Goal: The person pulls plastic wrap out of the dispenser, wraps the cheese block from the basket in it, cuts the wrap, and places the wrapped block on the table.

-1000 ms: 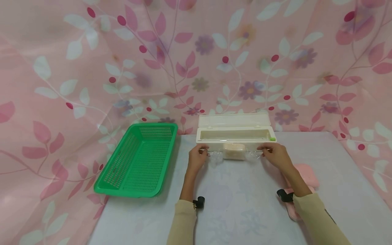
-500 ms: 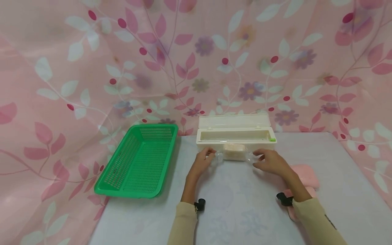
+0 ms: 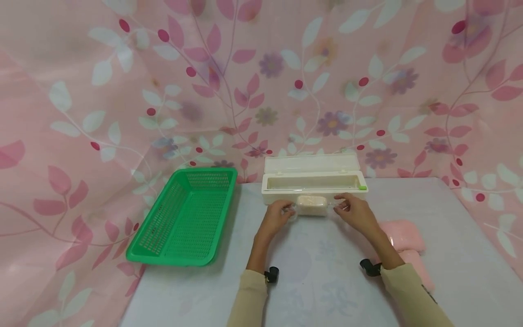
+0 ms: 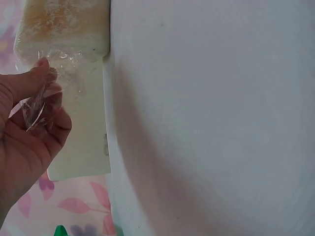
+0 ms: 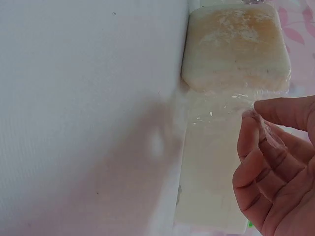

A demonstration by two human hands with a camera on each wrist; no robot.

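A pale cream block with rounded corners (image 3: 312, 205), wrapped in clear cling film, sits on the table before a white cling film dispenser (image 3: 271, 196). Its top looks brownish in both wrist views. My left hand (image 3: 276, 218) pinches the gathered film (image 4: 42, 105) at the block's left end between thumb and fingers. At the other end, my right hand (image 3: 356, 212) pinches the twisted film (image 5: 261, 123) between thumb and forefinger, its remaining fingers curled. Neither hand covers the block itself. Behind it the dispenser's lid (image 3: 312, 162) stands raised.
A green perforated basket (image 3: 218, 227) stands to the left on the white-covered table (image 3: 310, 290). Two pink rounded things (image 3: 402, 234) lie at the right, partly behind my right forearm. A pink floral curtain (image 3: 261, 81) hangs close behind the dispenser.
Both hands have moved inward from the wide-spread film ends toward the block. The loose film at each end is now bunched in the fingers. The block has hardly moved.
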